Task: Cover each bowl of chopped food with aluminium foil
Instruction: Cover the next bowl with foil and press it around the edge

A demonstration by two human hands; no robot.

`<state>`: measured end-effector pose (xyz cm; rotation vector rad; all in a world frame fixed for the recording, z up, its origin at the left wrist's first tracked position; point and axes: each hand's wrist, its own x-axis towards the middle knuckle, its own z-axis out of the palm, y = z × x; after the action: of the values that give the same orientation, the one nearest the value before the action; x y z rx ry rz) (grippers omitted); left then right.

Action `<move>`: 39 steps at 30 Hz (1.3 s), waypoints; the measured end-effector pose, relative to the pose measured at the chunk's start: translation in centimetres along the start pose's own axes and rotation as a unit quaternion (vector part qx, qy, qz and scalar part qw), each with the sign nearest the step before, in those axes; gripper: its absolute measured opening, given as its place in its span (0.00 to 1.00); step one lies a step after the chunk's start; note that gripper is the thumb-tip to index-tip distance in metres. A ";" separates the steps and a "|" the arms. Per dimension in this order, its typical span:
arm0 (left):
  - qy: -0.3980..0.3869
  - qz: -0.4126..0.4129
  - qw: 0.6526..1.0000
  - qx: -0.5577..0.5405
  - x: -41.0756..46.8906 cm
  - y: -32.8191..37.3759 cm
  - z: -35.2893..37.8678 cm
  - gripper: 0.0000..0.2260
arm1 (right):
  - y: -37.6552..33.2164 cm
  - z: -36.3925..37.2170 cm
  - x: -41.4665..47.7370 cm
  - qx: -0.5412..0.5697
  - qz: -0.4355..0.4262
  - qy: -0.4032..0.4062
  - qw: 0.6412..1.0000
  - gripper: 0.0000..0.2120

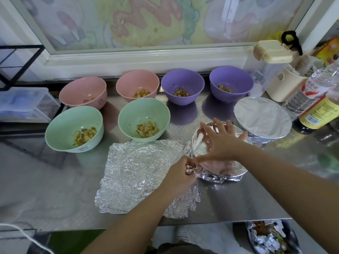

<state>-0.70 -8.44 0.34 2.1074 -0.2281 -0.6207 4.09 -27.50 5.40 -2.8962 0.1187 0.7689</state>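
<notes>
While the right hand (pixel 222 142) lies with straight, spread fingers on the smooth, mirror-like foil cover (pixel 225 169) of the near round bowl, gripping nothing, the left hand (pixel 180 173) pinches that cover's crumpled edge at the bowl's left rim. Loose, crinkled foil sheets (pixel 139 173) lie flat on the steel counter (pixel 55 189) just left, partly under the left forearm. A second foil-covered bowl (pixel 262 116) stands behind to the right, beside bottles (pixel 319 110); uncovered green bowls (pixel 60 143), pink bowls (pixel 73 94) and purple bowls (pixel 170 83) of chopped food stand further back.

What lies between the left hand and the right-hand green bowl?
In the head view, only the loose crumpled foil sheet, spread flat on the steel counter, separates the left hand from the green bowl.
</notes>
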 end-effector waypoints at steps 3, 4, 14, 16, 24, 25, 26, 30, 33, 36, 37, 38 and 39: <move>-0.008 0.021 0.999 0.047 1.1 1.0 -0.7 0.06 | 0.1 0.1 0.0 0.000 -0.003 0.002 1.000 0.68; -0.018 0.020 0.998 0.054 1.5 1.3 -1.0 0.04 | 0.1 0.2 0.0 0.002 -0.003 0.003 1.000 0.68; 0.012 -0.173 0.949 -0.264 3.6 1.7 -0.9 0.16 | 0.1 0.2 0.0 -0.012 -0.007 0.003 1.000 0.67; 0.052 -0.210 0.910 -0.354 3.6 1.9 -0.5 0.21 | 0.1 0.2 0.0 -0.012 -0.007 0.006 1.000 0.67; 0.099 -0.255 0.816 -0.510 2.6 2.6 1.7 0.14 | 0.2 0.5 0.2 -0.012 -0.009 0.013 1.000 0.67; 0.103 -0.255 0.811 -0.516 2.5 2.8 1.7 0.14 | 0.2 0.5 0.2 -0.014 -0.009 0.013 1.000 0.67; 0.105 -0.256 0.808 -0.520 2.5 3.1 1.6 0.14 | 0.2 0.5 0.1 -0.014 -0.010 0.014 1.000 0.67; 0.096 -0.289 0.775 -0.553 2.2 4.6 -0.3 0.08 | 0.1 0.7 0.1 -0.016 -0.008 0.018 1.000 0.66; 0.020 -0.285 0.777 -0.561 2.3 6.2 -2.5 0.11 | 0.1 0.7 0.2 -0.023 -0.005 0.017 1.000 0.66; -0.048 -0.289 0.796 -0.531 3.2 6.8 -3.5 0.22 | 0.1 0.7 0.1 -0.020 -0.007 0.018 1.000 0.67; -0.056 -0.292 0.797 -0.526 3.4 6.9 -3.7 0.23 | 0.1 0.7 0.1 -0.019 -0.007 0.019 1.000 0.67; -0.061 -0.294 0.797 -0.524 3.5 7.2 -3.9 0.24 | 0.1 0.7 0.1 -0.018 -0.007 0.020 1.000 0.67; -0.065 -0.295 0.797 -0.524 3.6 7.4 -4.1 0.24 | 0.1 0.7 0.0 -0.017 -0.008 0.020 1.000 0.67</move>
<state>4.96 -11.16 6.99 1.0025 0.6169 -0.9632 3.76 -27.45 4.74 -2.9428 0.0882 0.7180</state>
